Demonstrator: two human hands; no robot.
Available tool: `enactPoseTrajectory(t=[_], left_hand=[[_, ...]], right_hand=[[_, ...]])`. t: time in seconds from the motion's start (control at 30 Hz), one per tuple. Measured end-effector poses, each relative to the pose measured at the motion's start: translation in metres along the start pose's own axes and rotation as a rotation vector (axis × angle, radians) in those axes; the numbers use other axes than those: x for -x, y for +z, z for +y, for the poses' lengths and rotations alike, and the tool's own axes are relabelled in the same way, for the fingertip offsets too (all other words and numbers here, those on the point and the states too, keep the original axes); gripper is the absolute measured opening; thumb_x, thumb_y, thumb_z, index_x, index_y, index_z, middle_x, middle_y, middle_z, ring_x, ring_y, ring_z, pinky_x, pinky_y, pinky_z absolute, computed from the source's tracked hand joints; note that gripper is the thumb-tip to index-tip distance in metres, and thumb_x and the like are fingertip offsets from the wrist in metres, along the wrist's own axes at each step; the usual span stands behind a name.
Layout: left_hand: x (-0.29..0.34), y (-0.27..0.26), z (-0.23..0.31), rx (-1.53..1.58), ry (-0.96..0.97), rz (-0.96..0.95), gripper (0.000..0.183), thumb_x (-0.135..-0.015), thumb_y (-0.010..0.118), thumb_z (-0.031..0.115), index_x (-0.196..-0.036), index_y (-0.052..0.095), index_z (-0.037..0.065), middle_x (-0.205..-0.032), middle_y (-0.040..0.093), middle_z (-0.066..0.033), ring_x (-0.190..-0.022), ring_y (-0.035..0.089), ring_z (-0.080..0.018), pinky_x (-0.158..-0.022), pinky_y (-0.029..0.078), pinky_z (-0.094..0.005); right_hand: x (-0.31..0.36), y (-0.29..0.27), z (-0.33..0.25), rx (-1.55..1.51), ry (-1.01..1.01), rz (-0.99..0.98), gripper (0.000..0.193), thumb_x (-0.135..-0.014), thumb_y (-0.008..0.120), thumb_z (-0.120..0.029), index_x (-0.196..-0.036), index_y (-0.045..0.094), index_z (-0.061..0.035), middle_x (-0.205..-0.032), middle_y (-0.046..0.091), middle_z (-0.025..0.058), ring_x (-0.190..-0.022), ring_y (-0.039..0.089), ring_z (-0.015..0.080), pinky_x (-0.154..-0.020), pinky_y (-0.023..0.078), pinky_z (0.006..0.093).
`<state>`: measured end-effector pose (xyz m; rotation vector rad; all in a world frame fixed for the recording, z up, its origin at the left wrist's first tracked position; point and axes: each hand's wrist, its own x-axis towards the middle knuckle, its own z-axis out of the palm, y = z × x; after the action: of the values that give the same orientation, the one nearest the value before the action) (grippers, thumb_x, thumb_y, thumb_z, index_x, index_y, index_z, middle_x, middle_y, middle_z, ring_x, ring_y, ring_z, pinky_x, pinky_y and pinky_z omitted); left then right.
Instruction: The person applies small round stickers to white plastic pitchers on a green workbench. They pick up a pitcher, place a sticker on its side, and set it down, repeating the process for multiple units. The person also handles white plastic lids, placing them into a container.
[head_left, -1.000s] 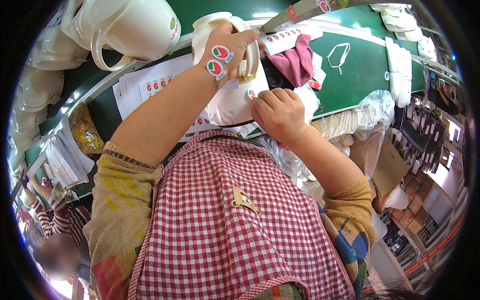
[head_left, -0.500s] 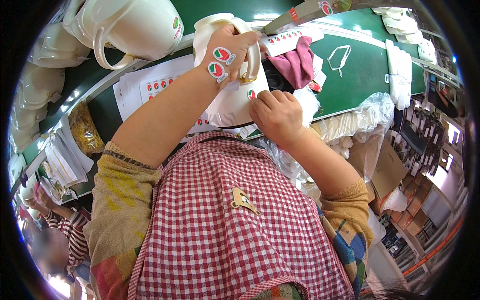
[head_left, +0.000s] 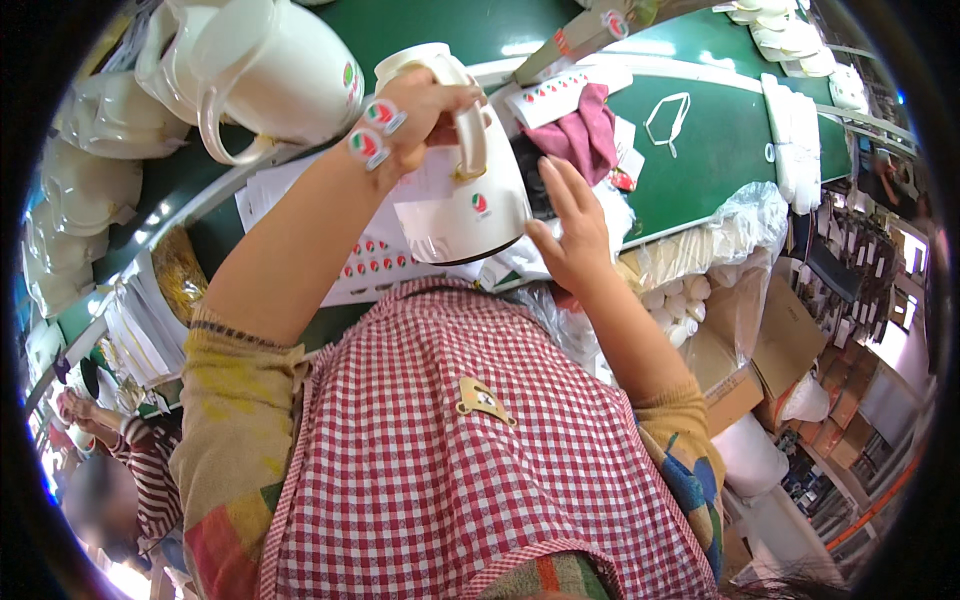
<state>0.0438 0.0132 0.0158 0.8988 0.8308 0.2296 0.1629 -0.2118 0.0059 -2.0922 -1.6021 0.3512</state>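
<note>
A white handled jug [head_left: 503, 232] lies tilted on its side above the bench, its base toward me. My left hand [head_left: 412, 112] is closed around its handle, and two round red-and-green stickers cling to the back of that hand and wrist. A small sticker [head_left: 481, 205] of the same colours sits on the jug's side, below the handle. Just right of the jug's base, my right hand [head_left: 577, 232] is held open with fingers apart and nothing in them. Partly under the jug lies a sheet of stickers [head_left: 372, 263].
Several white jugs [head_left: 290, 85] crowd the left side. A pink cloth [head_left: 578, 140] and another sticker sheet [head_left: 560, 97] lie beyond my right hand. Farther right are a white looped strap [head_left: 667, 125] and wrapped white items [head_left: 793, 145]. Cardboard boxes [head_left: 785, 345] stand below the bench.
My right hand has come off the sticker on the jug, its fingers spreading and moving right. My left hand has shifted slightly left, and the jug has turned so the sticker faces up.
</note>
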Motion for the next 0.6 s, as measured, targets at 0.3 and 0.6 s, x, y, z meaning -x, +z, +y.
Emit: enactPoseTrajectory(t=[0.3, 0.6], left_hand=[[-0.092, 0.011, 0.073, -0.524, 0.655, 0.074, 0.028, -0.08, 0.074, 0.02, -0.089, 0.058, -0.003, -0.078, 0.065, -0.0104, -0.076, 0.066, -0.0143, -0.061, 0.051, -0.0301], [-0.286, 0.067, 0.135, -0.934, 0.869, 0.407, 0.039, -0.075, 0.075, 0.035, -0.084, 0.061, 0.0, -0.081, 0.068, -0.0198, -0.076, 0.065, -0.0344, -0.07, 0.051, -0.0397]], right_hand=[[0.066, 0.021, 0.033, -0.41, 0.264, -0.103, 0.026, -0.087, 0.067, -0.019, -0.108, 0.067, -0.005, -0.104, 0.067, 0.0157, -0.097, 0.065, 0.0304, -0.085, 0.05, 0.0368], [0.105, 0.012, 0.03, -0.441, 0.476, -0.097, 0.029, -0.085, 0.066, -0.014, -0.111, 0.065, -0.0008, -0.1, 0.068, 0.0147, -0.094, 0.065, 0.0255, -0.085, 0.05, 0.0329]])
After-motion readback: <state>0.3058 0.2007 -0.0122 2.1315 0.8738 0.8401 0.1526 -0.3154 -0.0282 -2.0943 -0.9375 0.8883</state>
